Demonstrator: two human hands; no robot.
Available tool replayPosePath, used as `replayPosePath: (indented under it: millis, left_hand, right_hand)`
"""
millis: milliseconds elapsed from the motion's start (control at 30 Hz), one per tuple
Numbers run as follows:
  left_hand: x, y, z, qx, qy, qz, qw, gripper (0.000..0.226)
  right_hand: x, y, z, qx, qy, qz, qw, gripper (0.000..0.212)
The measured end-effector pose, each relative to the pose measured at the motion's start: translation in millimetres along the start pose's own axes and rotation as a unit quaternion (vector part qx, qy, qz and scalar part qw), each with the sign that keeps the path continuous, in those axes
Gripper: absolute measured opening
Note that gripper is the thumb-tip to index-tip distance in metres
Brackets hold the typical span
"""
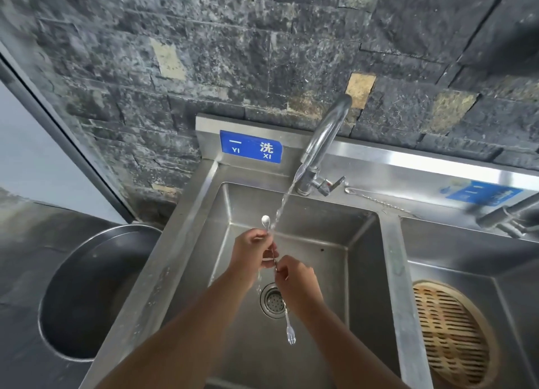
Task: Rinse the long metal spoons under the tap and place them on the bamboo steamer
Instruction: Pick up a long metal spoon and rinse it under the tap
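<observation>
Both hands hold one long twisted metal spoon (266, 221) over the left sink basin (335, 234). My left hand (253, 250) grips it just below the small bowl, and my right hand (296, 277) grips the middle of the stem. The forked end (290, 334) hangs down near the drain. Water runs from the curved tap (323, 137) onto the stem by my left hand. A second long spoon (376, 199) lies on the ledge behind the sinks. The round bamboo steamer (450, 333) sits in the right basin with nothing on it.
A steel divider (398, 286) separates the two basins. A second tap (507, 216) juts in at the right. A large dark metal pot (96, 289) stands on the counter to the left. Dark stone wall rises behind, with blue labels on the backsplash.
</observation>
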State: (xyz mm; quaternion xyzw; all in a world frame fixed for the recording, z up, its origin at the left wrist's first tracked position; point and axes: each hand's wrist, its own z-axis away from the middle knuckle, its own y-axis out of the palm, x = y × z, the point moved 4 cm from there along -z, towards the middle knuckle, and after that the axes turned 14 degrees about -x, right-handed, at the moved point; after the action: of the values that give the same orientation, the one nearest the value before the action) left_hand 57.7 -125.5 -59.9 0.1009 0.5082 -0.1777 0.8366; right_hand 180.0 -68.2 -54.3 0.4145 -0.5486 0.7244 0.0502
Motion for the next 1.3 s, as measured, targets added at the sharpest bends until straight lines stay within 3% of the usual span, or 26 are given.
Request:
replayPosePath:
  millis: [200,333,533,767,1067,1167,1300]
  left_hand:
    - [-2,1,2,-0.013,0.029,-0.032,0.999,0.012]
    - [0,-2,1,-0.020,0.042,-0.062,0.997,0.009]
    - [6,-13,8,-0.027,0.017,-0.046,0.998,0.012]
    - [10,-26,6,-0.031,0.022,-0.041,0.998,0.019]
    - [8,-15,8,0.022,-0.051,0.015,0.998,0.018]
    - [8,-12,8,0.006,-0.063,0.011,0.998,0.016]
    - [6,-8,9,-0.020,-0.054,0.012,0.998,0.016]
  right_hand:
    - [-1,2,-4,0.036,-0.002,-0.016,0.999,0.012]
    - [6,-10,-28,0.009,0.023,-0.067,0.997,0.008]
    - [35,-12,-57,0.039,0.061,-0.212,0.975,0.029]
    - [40,3,-55,0.076,0.056,-0.250,0.964,0.015]
    - [36,0,-61,0.027,0.110,-0.314,0.943,0.030]
    - [34,-3,-63,0.029,0.147,-0.356,0.922,0.033]
    - [36,-4,-62,0.039,0.152,-0.390,0.907,0.015]
